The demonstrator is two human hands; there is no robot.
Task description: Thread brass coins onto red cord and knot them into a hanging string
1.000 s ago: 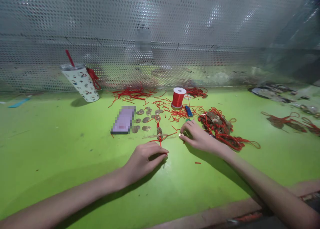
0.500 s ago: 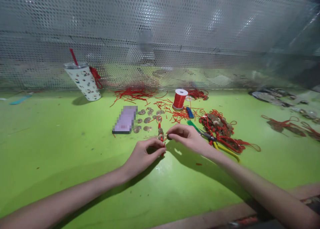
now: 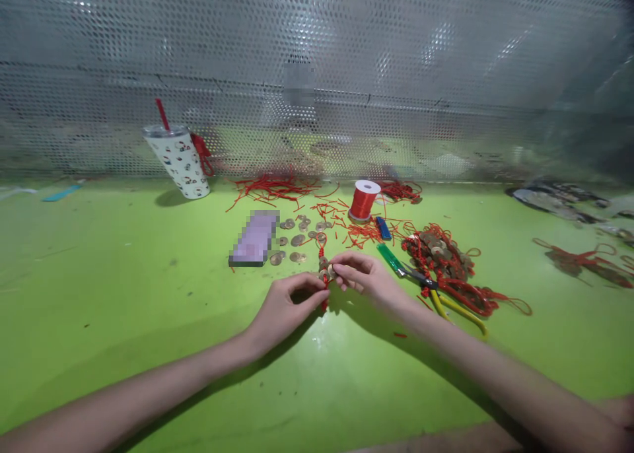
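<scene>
My left hand [image 3: 292, 301] is closed, thumb and forefinger pinching the red cord [image 3: 325, 300] at the lower end of a knotted string of coins [image 3: 323, 267]. A loop tops this string, and brass-coloured coins hang along it. In my right hand [image 3: 364, 275], closed from the other side, a single coin [image 3: 332, 271] is pinched between thumb and fingertips, right beside the string. Whether the cord passes through that coin is too small to tell. Loose coins [image 3: 297, 240] lie just beyond, in small groups.
A phone [image 3: 255, 238] lies left of the coins. Behind stand a red cord spool [image 3: 364, 202] and a tumbler with a straw [image 3: 178, 162]. On the right are a blue lighter [image 3: 383, 228], yellow-handled pliers [image 3: 458, 311], a green-handled tool [image 3: 390, 259] and piled coin strings [image 3: 438, 251]. Mesh [image 3: 222, 96] rises behind.
My right hand has brought its coin left, up against the string, and the coin has turned its face more toward me. My left hand keeps its pinch. The whole view has shifted slightly.
</scene>
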